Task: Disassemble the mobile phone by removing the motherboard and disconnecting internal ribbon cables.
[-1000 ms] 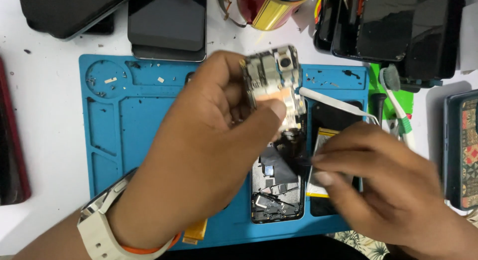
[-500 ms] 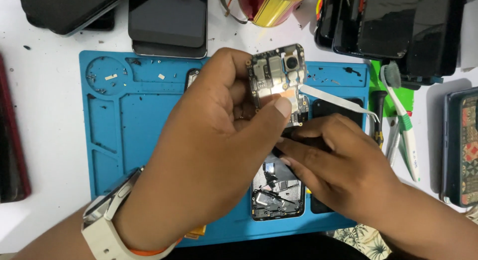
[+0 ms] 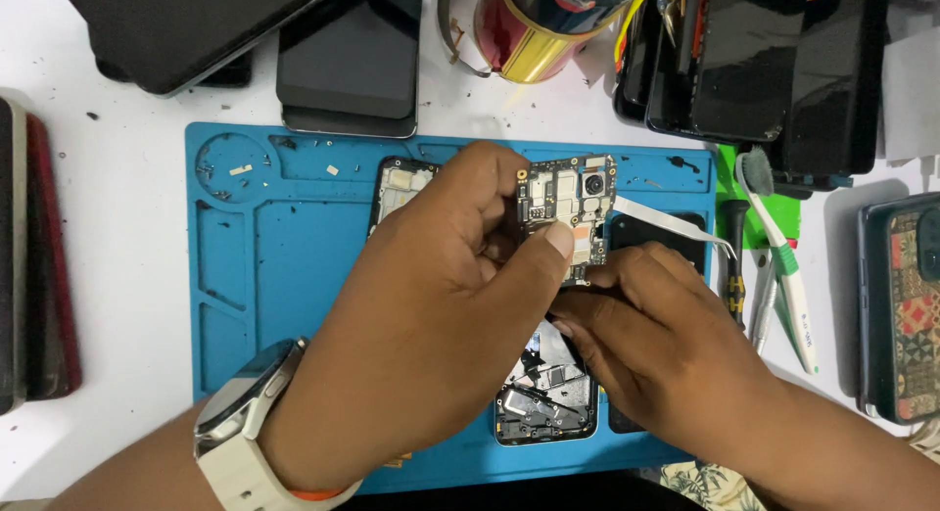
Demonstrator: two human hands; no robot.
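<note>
left hand [image 3: 431, 315] pinches circuit board [image 3: 568, 212] | right hand [image 3: 656, 345] touches it

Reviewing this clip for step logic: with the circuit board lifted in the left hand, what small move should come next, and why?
Probably keep the circuit board steady in the left hand while the right hand works at its lower edge. The board is held above the opened phone on the blue mat, and the right fingertips meet its bottom edge.

Head camera looks steeply, perhaps vertically, down, close over the blue mat [image 3: 294, 266].
</note>
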